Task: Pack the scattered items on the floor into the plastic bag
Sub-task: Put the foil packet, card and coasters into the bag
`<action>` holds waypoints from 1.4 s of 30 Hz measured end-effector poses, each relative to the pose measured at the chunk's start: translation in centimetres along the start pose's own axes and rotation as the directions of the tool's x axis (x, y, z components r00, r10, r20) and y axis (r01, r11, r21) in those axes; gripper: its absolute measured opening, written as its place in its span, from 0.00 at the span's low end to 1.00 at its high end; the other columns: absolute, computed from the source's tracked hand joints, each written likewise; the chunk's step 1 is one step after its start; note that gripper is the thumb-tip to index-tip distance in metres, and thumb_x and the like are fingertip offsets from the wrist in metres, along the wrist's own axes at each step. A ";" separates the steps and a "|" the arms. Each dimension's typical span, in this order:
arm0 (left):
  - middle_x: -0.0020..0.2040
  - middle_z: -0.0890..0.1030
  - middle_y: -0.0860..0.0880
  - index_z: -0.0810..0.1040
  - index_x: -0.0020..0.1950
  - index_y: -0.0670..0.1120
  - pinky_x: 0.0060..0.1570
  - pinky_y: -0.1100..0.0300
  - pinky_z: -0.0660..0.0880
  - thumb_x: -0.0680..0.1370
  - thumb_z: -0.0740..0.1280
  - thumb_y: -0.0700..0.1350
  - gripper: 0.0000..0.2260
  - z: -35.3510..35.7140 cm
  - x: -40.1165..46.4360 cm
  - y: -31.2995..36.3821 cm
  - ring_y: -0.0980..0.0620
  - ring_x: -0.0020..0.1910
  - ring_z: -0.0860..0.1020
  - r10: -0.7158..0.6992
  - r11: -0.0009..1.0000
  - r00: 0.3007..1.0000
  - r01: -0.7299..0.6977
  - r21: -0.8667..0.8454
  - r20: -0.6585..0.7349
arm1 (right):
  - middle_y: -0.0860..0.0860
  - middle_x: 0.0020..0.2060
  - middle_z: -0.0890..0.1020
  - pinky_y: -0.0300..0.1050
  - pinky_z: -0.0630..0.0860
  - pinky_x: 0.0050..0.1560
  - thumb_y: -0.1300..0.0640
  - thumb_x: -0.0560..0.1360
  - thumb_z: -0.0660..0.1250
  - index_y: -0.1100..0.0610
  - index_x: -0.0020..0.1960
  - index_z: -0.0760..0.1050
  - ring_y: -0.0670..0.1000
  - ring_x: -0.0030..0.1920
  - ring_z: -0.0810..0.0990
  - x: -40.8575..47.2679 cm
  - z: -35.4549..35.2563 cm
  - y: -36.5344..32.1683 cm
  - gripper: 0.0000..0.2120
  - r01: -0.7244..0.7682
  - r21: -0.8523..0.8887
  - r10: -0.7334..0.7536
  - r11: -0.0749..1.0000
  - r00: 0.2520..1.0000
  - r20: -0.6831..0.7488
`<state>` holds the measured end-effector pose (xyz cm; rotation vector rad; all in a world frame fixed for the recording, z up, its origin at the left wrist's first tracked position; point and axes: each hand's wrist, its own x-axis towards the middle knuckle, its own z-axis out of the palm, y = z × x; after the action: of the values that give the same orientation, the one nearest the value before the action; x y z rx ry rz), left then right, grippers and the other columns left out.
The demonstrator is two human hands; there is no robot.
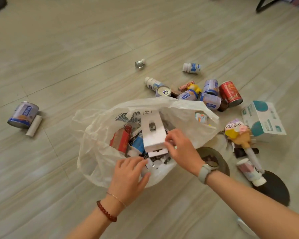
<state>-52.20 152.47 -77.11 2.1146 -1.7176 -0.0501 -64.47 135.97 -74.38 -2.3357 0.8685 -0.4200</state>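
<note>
Thin white plastic bag (97, 135) open on floor, right hand (181, 149) fingers (169, 138) pinching white cardboard box (154, 133) inside it, left hand (129, 178) fingers (136, 161) spread flat on its near rim

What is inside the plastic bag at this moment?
In the bag: a white box held by the right hand, a red packet, a blue-white tube and dark wrappers. Anything beneath these is covered. The left hand rests at the rim.

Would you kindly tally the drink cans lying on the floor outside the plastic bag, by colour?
Lavender-and-blue metal drink cans: 5
Red metal drink can: 1
Total: 6
</note>
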 end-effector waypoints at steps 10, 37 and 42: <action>0.26 0.77 0.54 0.81 0.33 0.51 0.43 0.58 0.62 0.78 0.61 0.52 0.16 2.0 0.4 -3.2 0.53 0.26 0.77 0.150 0.947 0.989 -0.148 0.286 0.013 | 0.55 0.53 0.78 0.43 0.74 0.54 0.59 0.73 0.58 0.58 0.61 0.69 0.51 0.53 0.75 -5.9 -0.2 2.0 0.17 0.302 -0.239 -0.257 0.923 0.945 0.204; 0.76 0.41 0.44 0.43 0.75 0.46 0.70 0.38 0.42 0.79 0.50 0.56 0.29 13.4 7.3 18.2 0.42 0.75 0.39 0.200 0.912 0.589 -0.405 0.072 0.783 | 0.54 0.73 0.57 0.43 0.51 0.71 0.55 0.75 0.64 0.60 0.56 0.75 0.54 0.75 0.46 -22.8 -5.6 12.2 0.13 -0.671 -0.152 0.685 0.726 0.724 0.078; 0.68 0.72 0.44 0.73 0.64 0.47 0.66 0.40 0.63 0.78 0.53 0.51 0.18 12.4 5.1 14.9 0.40 0.67 0.68 0.383 0.878 0.628 -0.475 -0.056 0.677 | 0.54 0.72 0.55 0.37 0.59 0.64 0.61 0.74 0.62 0.60 0.55 0.71 0.54 0.71 0.59 -20.7 -4.5 11.5 0.10 -0.637 -0.060 0.639 0.769 0.769 0.020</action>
<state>-68.33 141.77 -82.30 1.7983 -2.6879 -0.6631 -87.44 141.03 -79.93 -1.9102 1.5878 -0.0552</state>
